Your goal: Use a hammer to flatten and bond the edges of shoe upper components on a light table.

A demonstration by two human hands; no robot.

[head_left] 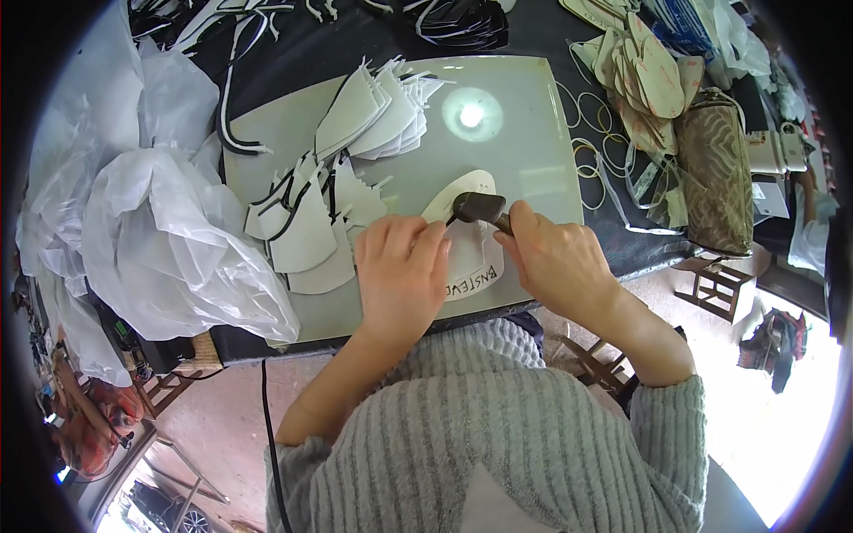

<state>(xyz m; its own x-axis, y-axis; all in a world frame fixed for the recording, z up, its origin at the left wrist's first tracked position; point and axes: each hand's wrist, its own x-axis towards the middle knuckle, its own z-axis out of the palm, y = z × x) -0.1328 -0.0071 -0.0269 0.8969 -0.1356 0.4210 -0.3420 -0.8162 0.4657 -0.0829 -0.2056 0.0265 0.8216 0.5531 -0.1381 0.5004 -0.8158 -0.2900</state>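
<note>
My right hand (560, 258) is wrapped round the handle of a small hammer (480, 207) with a dark, rounded head. The head is over a cream-white curved piece (484, 253) with dark lettering near its lower edge. My left hand (402, 266) rests on that piece's left side, fingers bent and close together, seemingly pinching its edge near the hammer head; the fingertips are partly hidden. Left of my left hand lie several white cut pieces with black edging (306, 231). Another overlapping stack of such pieces (378, 111) lies farther back on the board.
A glossy grey-green board (524, 98) covers part of the black table. White plastic bags (169, 240) bulge on the left. At right are cream cut pieces (644, 75), loose rings and strips (604, 147) and a patterned brown pouch (715, 178). A black cord (267, 435) hangs in front.
</note>
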